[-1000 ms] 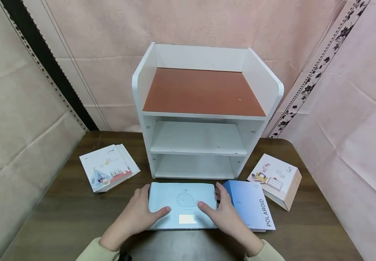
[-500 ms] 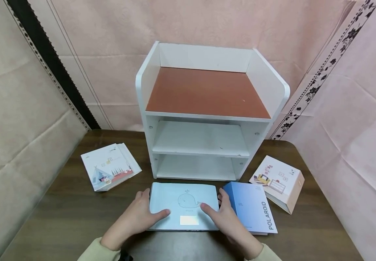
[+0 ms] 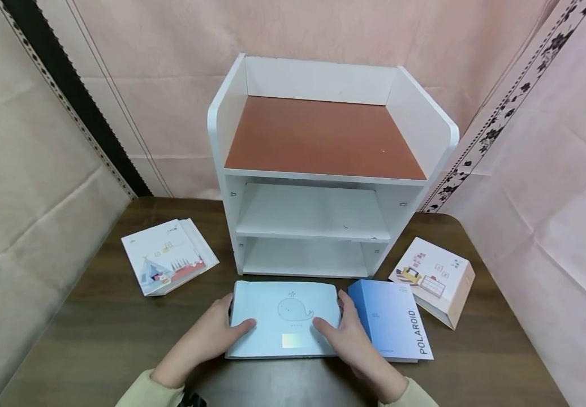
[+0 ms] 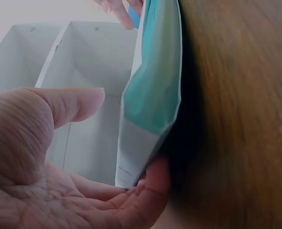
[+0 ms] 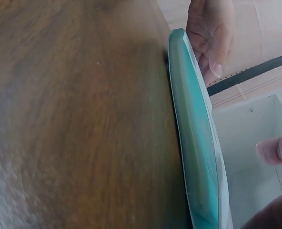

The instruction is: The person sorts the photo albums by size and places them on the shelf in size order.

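Note:
A light-blue notebook point(image 3: 267, 316) with a whale drawing and teal sides lies in front of the white shelf. My left hand point(image 3: 216, 330) holds its left end. In the left wrist view, fingertips point(image 4: 156, 183) curl under the notebook's lower corner, with the thumb point(image 4: 81, 104) held apart from the cover. At the other end, my right hand point(image 3: 346, 330) grips the side, its thumb over the cover and its fingers bent at the edge. The right wrist view shows the notebook's teal side point(image 5: 191, 119) close over the wood; most of the right fingers are hidden there.
Behind the notebook stands the white shelf unit point(image 3: 313, 237) with a brown top board point(image 3: 323, 135). A blue POLAROID book point(image 3: 395, 319) lies close by the right hand, overlapping a thick white book point(image 3: 430, 277). White books point(image 3: 166, 257) lie at left on the wooden table point(image 3: 84, 339).
The notebook's near left corner has shifted slightly left, and the left thumb has drawn back a little toward that end. Its pale label now shows a coloured sheen. The view has shifted slightly.

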### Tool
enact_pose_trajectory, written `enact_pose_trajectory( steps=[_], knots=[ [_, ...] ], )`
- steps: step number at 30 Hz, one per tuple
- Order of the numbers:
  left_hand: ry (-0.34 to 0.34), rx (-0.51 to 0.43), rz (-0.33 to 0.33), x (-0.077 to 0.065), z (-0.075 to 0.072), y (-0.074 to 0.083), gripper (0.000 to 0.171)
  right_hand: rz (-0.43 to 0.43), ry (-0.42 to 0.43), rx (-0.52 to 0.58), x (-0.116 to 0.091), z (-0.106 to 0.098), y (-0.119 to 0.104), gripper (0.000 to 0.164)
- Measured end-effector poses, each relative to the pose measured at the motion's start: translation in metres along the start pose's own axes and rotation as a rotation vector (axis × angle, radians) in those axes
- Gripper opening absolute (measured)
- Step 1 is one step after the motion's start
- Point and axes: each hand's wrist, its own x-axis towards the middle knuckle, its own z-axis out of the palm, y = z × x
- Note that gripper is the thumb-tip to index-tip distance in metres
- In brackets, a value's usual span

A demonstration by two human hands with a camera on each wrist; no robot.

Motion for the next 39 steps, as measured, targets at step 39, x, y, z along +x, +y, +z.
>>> enact_pose_trajectory(
  steps=[39],
  knots=[
    [-0.068,-0.299,0.020,0.007,-0.012,0.000,0.076,-0.013,-0.012,-0.110,0.002,0.006,0.004,0.097]
  ],
)
